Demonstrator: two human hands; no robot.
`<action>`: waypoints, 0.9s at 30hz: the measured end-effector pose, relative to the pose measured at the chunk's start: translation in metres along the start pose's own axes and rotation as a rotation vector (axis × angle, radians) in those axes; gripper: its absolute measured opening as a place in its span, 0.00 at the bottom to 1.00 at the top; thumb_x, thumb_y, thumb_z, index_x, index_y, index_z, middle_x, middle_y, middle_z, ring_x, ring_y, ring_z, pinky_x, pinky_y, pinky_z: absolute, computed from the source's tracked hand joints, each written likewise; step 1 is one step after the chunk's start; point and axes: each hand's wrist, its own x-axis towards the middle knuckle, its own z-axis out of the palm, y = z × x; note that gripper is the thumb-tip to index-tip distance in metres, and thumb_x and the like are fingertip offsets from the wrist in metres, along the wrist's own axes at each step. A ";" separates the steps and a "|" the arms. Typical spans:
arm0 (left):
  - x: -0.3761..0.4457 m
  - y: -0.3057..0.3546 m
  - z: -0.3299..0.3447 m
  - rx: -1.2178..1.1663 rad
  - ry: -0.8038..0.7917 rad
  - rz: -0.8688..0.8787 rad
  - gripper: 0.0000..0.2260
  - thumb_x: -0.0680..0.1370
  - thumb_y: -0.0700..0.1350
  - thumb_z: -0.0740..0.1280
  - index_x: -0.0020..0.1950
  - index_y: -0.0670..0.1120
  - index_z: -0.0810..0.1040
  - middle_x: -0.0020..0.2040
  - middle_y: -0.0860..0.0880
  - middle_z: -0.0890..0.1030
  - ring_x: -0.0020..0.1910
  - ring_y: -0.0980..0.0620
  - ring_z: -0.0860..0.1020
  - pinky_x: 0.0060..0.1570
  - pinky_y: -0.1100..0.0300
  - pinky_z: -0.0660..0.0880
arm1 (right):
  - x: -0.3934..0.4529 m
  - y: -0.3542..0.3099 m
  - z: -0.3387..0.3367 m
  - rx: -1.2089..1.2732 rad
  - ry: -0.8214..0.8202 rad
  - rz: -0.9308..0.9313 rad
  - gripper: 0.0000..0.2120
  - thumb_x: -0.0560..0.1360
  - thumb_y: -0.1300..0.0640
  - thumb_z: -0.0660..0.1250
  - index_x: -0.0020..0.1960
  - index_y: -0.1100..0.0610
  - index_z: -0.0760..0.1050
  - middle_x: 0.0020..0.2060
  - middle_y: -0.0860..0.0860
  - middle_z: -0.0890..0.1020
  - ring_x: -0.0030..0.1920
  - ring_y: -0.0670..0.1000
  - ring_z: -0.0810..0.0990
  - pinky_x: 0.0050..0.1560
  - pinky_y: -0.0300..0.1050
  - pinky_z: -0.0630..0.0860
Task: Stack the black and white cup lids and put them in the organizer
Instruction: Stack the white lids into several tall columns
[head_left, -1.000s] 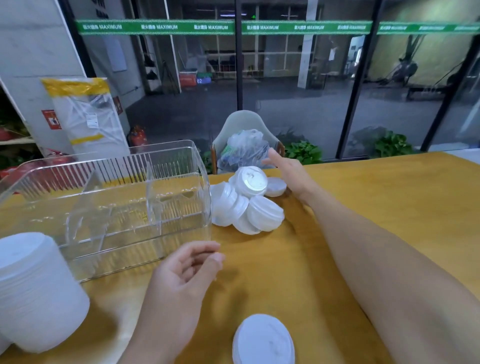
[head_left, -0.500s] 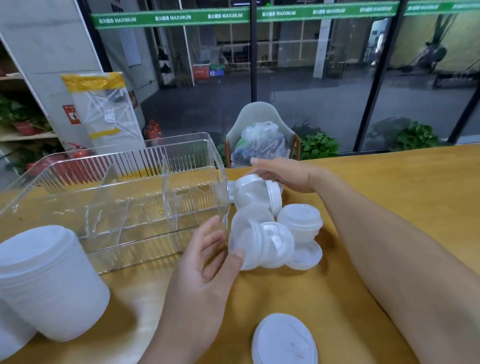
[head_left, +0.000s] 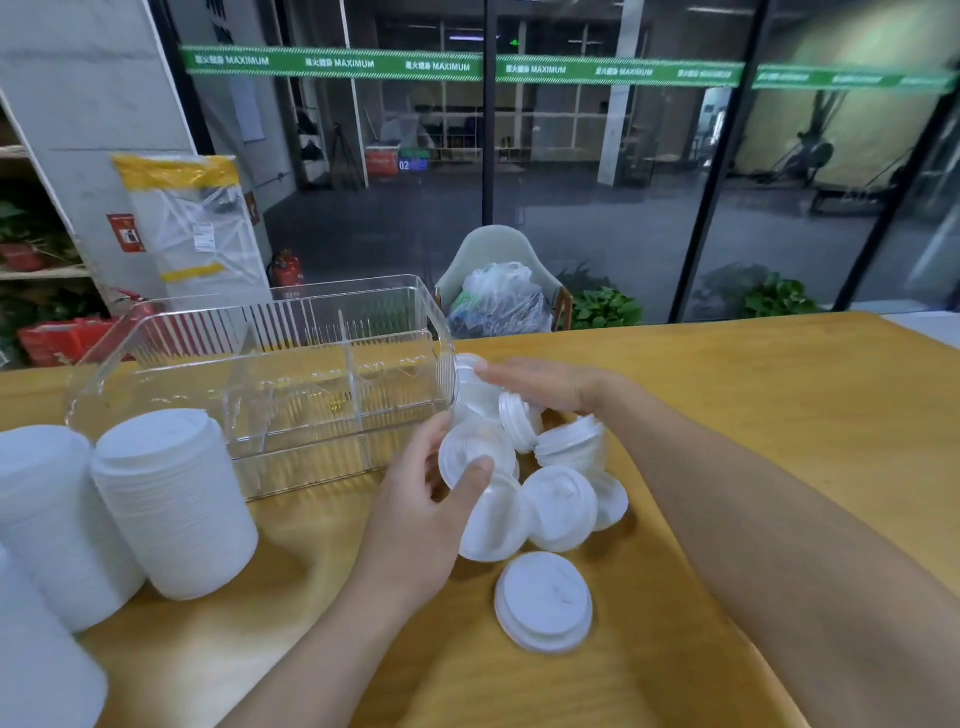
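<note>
left hand (head_left: 415, 525) fingers pinch a white lid (head_left: 475, 457) | right hand (head_left: 540, 384) fingers flat, apart on loose lids (head_left: 558, 506) | risk: pile under them slides across tabletop (head_left: 779, 415), lids nest crooked

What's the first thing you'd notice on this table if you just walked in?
Probably the jumble of white cup lids in the middle of the yellow table, with the left hand pinching one and the right hand reaching over the far ones. Just left sits a clear organizer, with tall lid stacks nearer the front.
</note>
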 end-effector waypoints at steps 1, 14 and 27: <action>0.001 0.000 -0.001 0.016 -0.018 0.012 0.27 0.81 0.60 0.74 0.79 0.62 0.73 0.70 0.62 0.82 0.71 0.59 0.80 0.73 0.45 0.77 | -0.007 0.000 0.001 -0.015 0.001 0.017 0.47 0.75 0.16 0.54 0.80 0.48 0.72 0.76 0.53 0.77 0.74 0.58 0.76 0.75 0.61 0.73; -0.040 0.023 -0.015 0.089 -0.067 -0.016 0.18 0.82 0.52 0.75 0.72 0.60 0.79 0.64 0.64 0.84 0.64 0.64 0.81 0.68 0.53 0.79 | -0.129 -0.015 0.054 0.009 0.140 0.052 0.54 0.74 0.16 0.54 0.74 0.62 0.75 0.71 0.62 0.79 0.70 0.66 0.77 0.73 0.69 0.73; -0.092 0.021 -0.102 0.227 -0.078 -0.035 0.17 0.83 0.53 0.73 0.72 0.62 0.79 0.62 0.68 0.84 0.64 0.67 0.80 0.64 0.60 0.76 | -0.156 -0.069 0.111 0.030 0.078 0.016 0.46 0.74 0.16 0.55 0.76 0.46 0.78 0.76 0.46 0.77 0.72 0.52 0.77 0.75 0.57 0.72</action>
